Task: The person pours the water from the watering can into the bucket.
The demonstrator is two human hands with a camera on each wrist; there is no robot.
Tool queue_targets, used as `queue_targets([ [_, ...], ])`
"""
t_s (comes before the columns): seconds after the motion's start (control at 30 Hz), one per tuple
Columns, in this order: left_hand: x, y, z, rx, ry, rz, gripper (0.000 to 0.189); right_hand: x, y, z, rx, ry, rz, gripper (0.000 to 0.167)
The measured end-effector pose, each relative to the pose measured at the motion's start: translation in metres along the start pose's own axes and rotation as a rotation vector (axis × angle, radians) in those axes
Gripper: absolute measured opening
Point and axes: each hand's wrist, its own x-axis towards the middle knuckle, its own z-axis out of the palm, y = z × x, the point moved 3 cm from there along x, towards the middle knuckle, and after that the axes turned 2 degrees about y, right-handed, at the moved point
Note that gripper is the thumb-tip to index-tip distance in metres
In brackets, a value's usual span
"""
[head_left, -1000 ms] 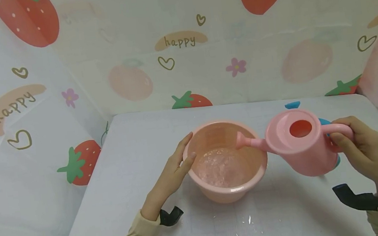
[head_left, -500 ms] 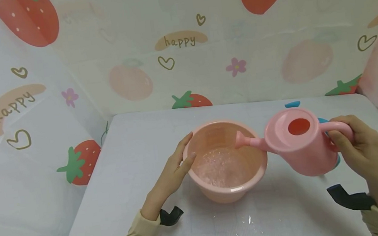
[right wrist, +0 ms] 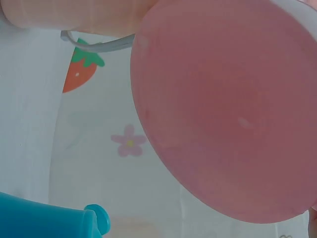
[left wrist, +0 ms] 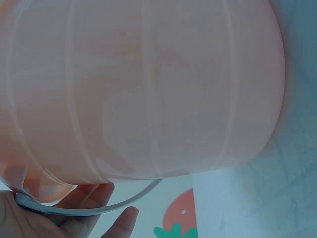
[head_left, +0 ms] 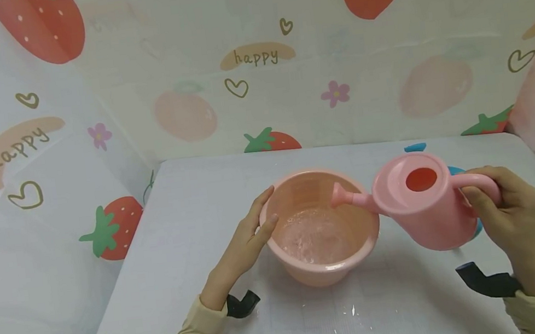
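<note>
Your hands are both occupied: the left hand holds the left side of the bucket's rim, thumb tip over the edge and fingers along the outside, while the right hand, well right of the bucket, grips a handle. Behind the bucket and to either side of it you have a printed backdrop with strawberries, flowers, hearts and the word "happy". Under the bucket lies the white tabletop. Your peach bucket stands upright there, its grey bail showing beside your left fingers. Just right of the bucket you hold the pink watering can by that handle, its spout reaching over the bucket's right rim. Clear water covers the bucket's bottom; you cannot tell whether any is flowing from the spout. Farther right of the bucket, mostly hidden behind the can, is something blue. In front of the bucket, you can see small shiny drops.
</note>
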Motion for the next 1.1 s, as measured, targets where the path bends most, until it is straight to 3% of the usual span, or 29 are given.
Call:
queue_targets([
  [0.27, 0.0005, -0.0001, 0.0003, -0.007, -0.001, -0.004, 0.056, 0.0010, 0.0004, 0.0026, 0.110, 0.035, 0.025, 0.023],
  [0.63, 0.0006, -0.0018, 0.0007, -0.008, -0.002, -0.005, 0.056, -0.0017, 0.0079, -0.0018, 0.085, 0.053, 0.043, 0.028],
  [1.1, 0.0016, -0.0028, 0.0010, -0.011, -0.004, -0.009, 0.056, 0.0027, 0.0004, 0.0046, 0.181, 0.088, 0.016, 0.034],
])
